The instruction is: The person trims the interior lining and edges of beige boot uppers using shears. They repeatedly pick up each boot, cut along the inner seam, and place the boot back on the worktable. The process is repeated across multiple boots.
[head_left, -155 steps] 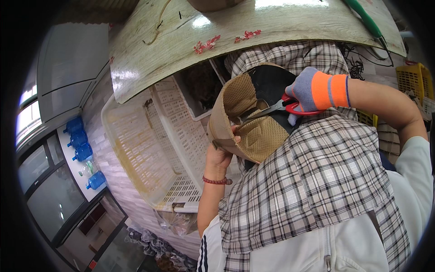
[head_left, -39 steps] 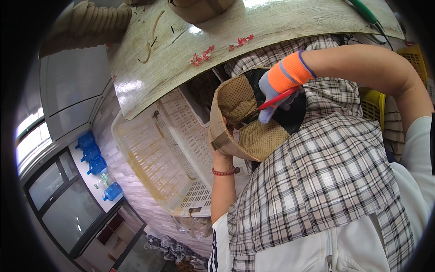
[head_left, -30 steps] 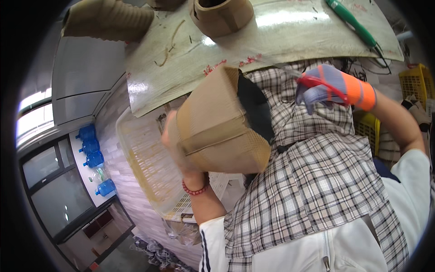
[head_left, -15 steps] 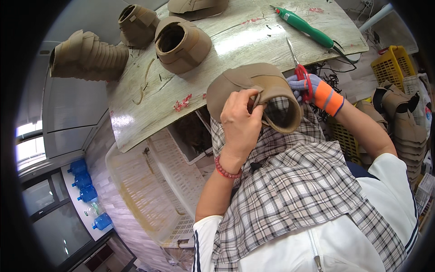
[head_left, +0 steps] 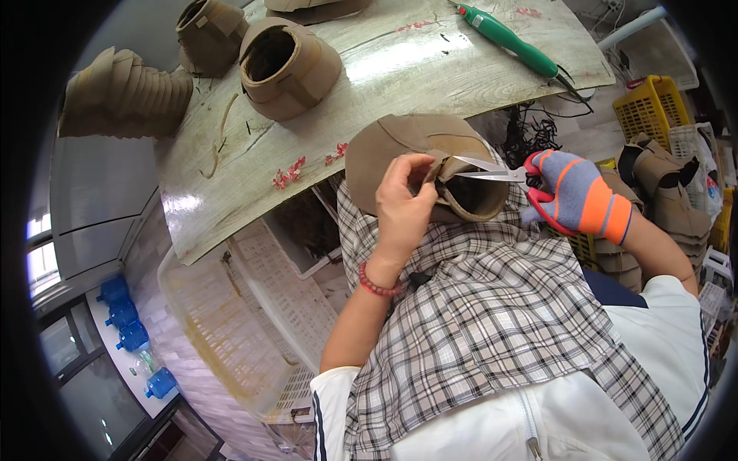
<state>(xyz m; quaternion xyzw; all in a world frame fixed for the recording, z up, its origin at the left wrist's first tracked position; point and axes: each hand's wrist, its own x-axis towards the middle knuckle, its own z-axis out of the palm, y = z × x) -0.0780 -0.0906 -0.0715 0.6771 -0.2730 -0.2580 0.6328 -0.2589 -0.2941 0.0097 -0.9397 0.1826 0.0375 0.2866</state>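
Note:
A bell-shaped tan piece [head_left: 388, 146] with a round, thick-rimmed collar rests over my lap, against the table's near edge. My left hand [head_left: 401, 206], bare with a red bead bracelet at its wrist, pinches a small flap at the collar's edge between thumb and fingers. In my right hand [head_left: 578, 192], which wears a grey and orange glove, are red-handled scissors [head_left: 503, 175]. Their blades are spread and reach across the collar opening, tips right beside the pinched flap. Whether the blades touch the material I cannot tell.
On the wooden-topped table [head_left: 384, 84] stand other tan pieces [head_left: 296, 73] and a green corded tool [head_left: 511, 42]. A stack of tan pieces [head_left: 127, 92] is at its far left. Below left is a white plastic basket [head_left: 223, 307]; at right are a yellow crate [head_left: 652, 107] and more tan pieces [head_left: 669, 177].
My right hand has turned the scissors from pointing away to pointing left, opened their blades and brought the tips to the flap. My left hand keeps its pinch.

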